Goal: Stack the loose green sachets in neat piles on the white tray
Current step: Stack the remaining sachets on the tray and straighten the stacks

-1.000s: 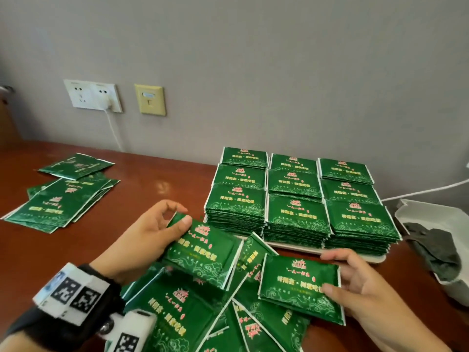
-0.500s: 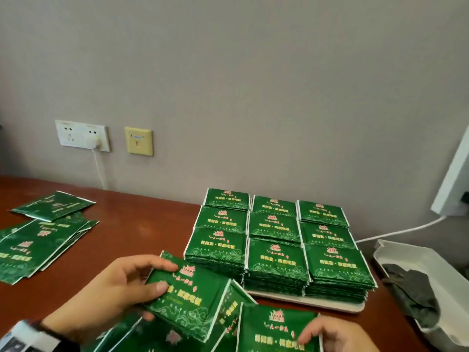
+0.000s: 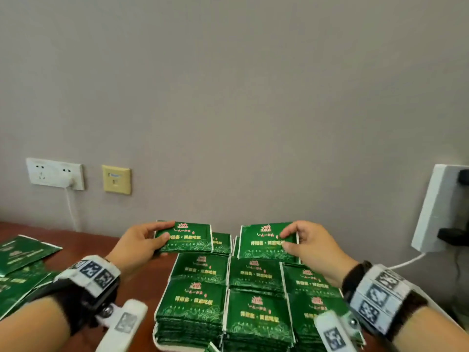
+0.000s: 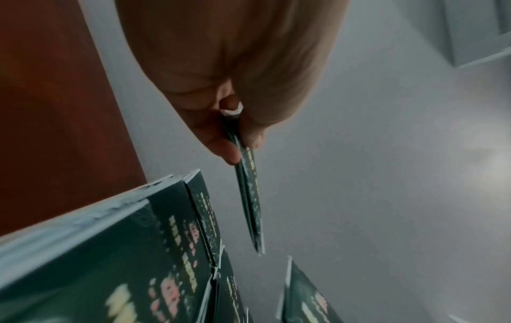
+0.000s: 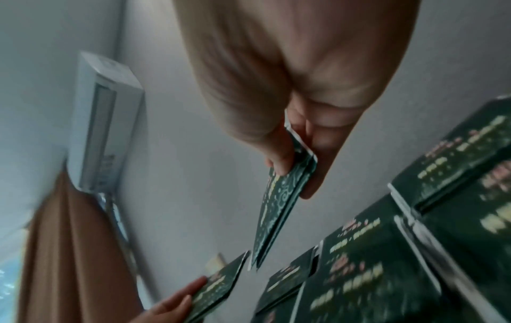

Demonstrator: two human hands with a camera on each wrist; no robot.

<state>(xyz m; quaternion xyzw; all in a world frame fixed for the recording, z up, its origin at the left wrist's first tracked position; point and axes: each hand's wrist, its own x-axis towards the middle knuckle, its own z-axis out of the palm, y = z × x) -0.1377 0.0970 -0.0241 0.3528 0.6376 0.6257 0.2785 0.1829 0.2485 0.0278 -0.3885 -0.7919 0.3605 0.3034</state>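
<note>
a double wall socket (image 3: 54, 174) with a white plug and cord sits on the grey wall to the left, a yellowed switch plate (image 3: 116, 179) just beside it. at the right edge a white box (image 3: 440, 209) leans near the wall with a white cable running from under it. on the red-brown counter (image 3: 83, 246), off to the left, a loose heap of green sachets (image 3: 21, 265) lies spread out. the right wrist view also catches a white air conditioner (image 5: 102, 118) high on the wall and a brown curtain (image 5: 66, 251) under it.

the white tray (image 3: 166, 345) shows only at its near left corner; the stacked sachets (image 3: 256, 293) cover the rest in tidy rows. nothing stands between the hands and the far row.

the left hand (image 3: 134, 247) pinches a left sachet (image 3: 189, 236) between thumb and fingers, held above the far left pile. the right hand (image 3: 308, 246) pinches a right sachet (image 3: 264, 241) the same way, above the far piles to the right.

half a second ago both hands were low at the near side of the tray, among the loose sachets there; now they have reached out over the stacks, each with its sachet, and the view has tipped up so the near loose pile is out of sight.
</note>
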